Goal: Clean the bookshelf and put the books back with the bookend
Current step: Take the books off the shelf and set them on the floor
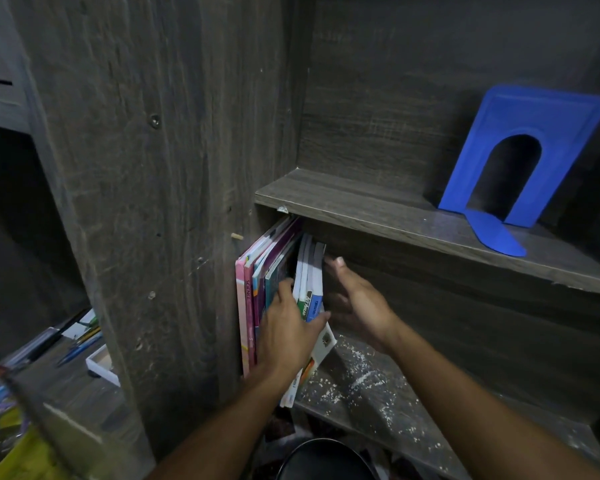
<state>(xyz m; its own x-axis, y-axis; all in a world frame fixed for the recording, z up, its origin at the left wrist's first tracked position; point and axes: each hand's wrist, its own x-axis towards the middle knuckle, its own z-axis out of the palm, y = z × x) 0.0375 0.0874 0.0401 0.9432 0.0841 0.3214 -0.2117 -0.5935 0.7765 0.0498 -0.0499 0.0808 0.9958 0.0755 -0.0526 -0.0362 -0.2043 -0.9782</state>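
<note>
Several thin books (257,271) stand upright at the left end of the lower shelf (378,403), against the dark wooden side panel. My left hand (286,336) grips the white and blue-spined books (310,289) on the right of the row, fingers tucked between them and the teal one, thumb on the other side. My right hand (355,299) lies flat with straight fingers against the right face of that stack. A blue metal bookend (523,161) stands alone on the upper shelf (378,216), at the right.
White crumbs and dust (361,375) are scattered over the lower shelf right of the books. A desk at the lower left carries pens (80,344), a white tray (101,365) and colourful clutter. A round black object (326,459) sits below the shelf.
</note>
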